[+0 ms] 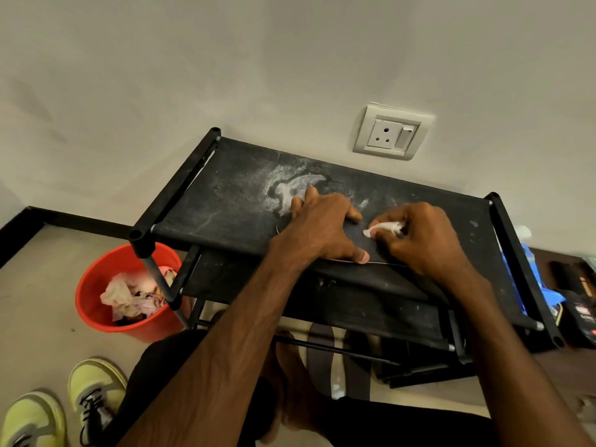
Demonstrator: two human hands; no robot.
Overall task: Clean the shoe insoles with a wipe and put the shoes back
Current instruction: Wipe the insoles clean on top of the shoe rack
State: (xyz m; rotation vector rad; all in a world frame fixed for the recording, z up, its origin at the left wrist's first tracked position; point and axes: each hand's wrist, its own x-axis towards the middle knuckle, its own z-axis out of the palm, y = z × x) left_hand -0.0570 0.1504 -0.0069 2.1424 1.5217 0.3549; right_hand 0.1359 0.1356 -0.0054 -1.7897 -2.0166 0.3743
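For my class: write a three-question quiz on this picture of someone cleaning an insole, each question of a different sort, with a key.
1. True or false: the right hand pinches the wipe.
2. Where do the sneakers stand? A) on the top shelf B) on the floor C) in the bucket
3. Fill in: the left hand presses the insole flat on top of the black ____.
Key: 1 true; 2 B; 3 rack.
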